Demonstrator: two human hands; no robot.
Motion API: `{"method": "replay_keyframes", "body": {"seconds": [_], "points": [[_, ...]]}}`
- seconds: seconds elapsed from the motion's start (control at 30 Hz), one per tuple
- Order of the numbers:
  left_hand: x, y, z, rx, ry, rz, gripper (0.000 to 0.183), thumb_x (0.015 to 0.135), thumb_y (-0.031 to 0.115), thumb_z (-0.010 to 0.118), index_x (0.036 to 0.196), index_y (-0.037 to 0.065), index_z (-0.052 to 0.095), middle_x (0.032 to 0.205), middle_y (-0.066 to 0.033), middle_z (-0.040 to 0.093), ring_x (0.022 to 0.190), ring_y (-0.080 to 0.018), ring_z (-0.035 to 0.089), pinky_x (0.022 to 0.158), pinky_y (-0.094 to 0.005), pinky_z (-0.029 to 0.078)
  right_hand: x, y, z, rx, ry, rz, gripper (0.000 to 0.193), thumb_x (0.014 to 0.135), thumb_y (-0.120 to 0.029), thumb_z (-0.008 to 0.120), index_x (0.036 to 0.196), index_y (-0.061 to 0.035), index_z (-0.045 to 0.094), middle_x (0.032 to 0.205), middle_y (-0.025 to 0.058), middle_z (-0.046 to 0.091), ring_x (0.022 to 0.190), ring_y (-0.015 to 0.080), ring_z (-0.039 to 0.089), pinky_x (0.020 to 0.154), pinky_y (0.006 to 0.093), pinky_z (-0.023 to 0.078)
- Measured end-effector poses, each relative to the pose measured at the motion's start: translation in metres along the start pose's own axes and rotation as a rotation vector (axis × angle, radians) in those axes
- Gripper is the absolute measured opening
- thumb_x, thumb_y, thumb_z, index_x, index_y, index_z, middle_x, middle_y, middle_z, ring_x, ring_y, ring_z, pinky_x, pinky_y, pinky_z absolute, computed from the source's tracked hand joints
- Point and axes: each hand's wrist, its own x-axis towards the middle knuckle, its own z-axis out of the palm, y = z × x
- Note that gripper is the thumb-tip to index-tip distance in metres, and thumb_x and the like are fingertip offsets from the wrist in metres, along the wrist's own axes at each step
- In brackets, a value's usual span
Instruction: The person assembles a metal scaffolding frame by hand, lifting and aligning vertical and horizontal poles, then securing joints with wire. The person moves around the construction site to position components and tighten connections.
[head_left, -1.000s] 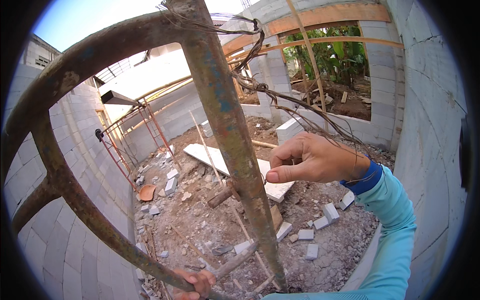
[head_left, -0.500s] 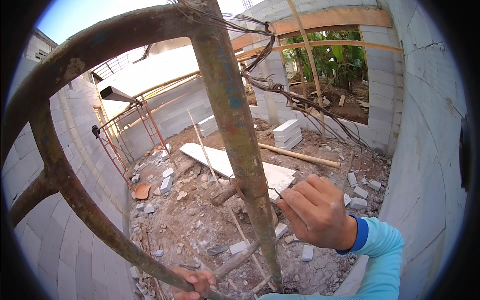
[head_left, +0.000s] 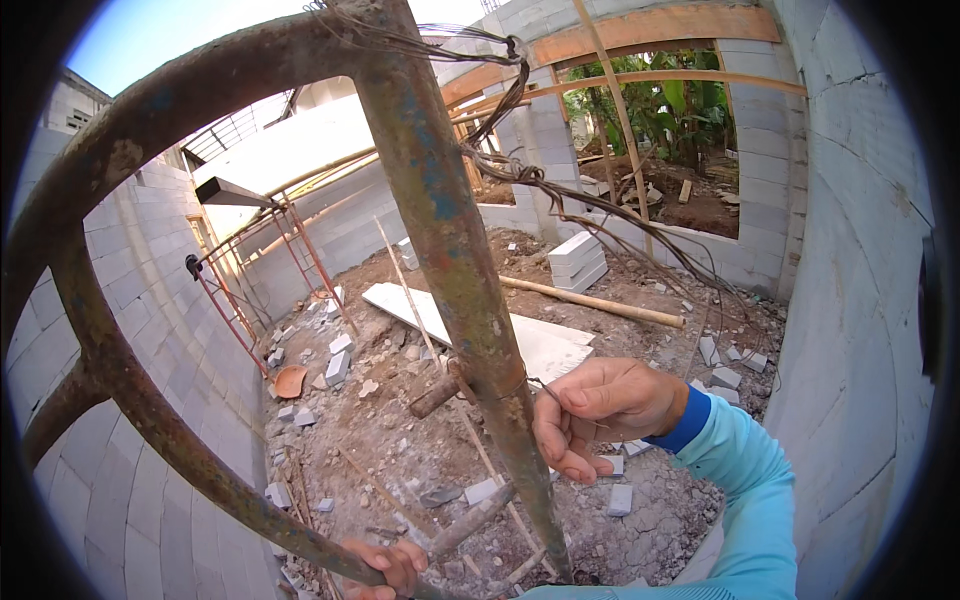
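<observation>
Beside the rusty post (head_left: 450, 230), a thin wire (head_left: 537, 381) meets the right grip (head_left: 605, 405)

At ten o'clock from that grip, just off its thumb and forefinger, the wire stands out from the post's lower half, where a thin line seems to run around the pipe. That much looks done: the wire is in place against the post. What seems left is its end, which sticks out toward the fingers rather than lying flat. The right grip is half curled, thumb and bent forefinger near each other at the wire's tip; I cannot tell whether they pinch it. At its nine o'clock stands the post, with a short pipe stub (head_left: 432, 400) on the left. Low at eight o'clock, the left grip (head_left: 385, 570) is wrapped around a curved tube (head_left: 225, 497). Up at eleven o'clock, a dark wire bundle (head_left: 525, 175) juts off the post, apart from both hands.
</observation>
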Motion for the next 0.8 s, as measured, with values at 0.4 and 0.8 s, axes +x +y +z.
{"method": "replay_keyframes", "body": {"seconds": [0.4,0.8], "points": [[-0.001,-0.001,0.003,0.005,0.053,0.008,0.040,0.079,0.005,0.063,0.114,0.000,0.046,0.056,-0.0090,0.046,0.043,-0.0222,0.044,0.084,-0.0471,0.045,0.010,-0.027,-0.017,-2.205,0.516,-0.481,0.010,0.089,-0.013,0.066,0.086,-0.0129,0.057,0.075,0.0023,0.056,0.069,0.0241,0.059,0.059,0.0379,0.048],[0.002,0.003,0.029,0.491,0.291,0.135,0.045,0.080,0.010,0.065,0.121,0.000,0.049,0.073,-0.0121,0.057,0.047,-0.0212,0.051,0.079,-0.0411,0.052,-0.025,-0.004,0.028,-1.660,0.752,-0.480,0.008,0.089,-0.007,0.071,0.095,-0.0038,0.067,0.078,0.0131,0.067,0.064,0.0304,0.067,0.054,0.0370,0.052]]}}
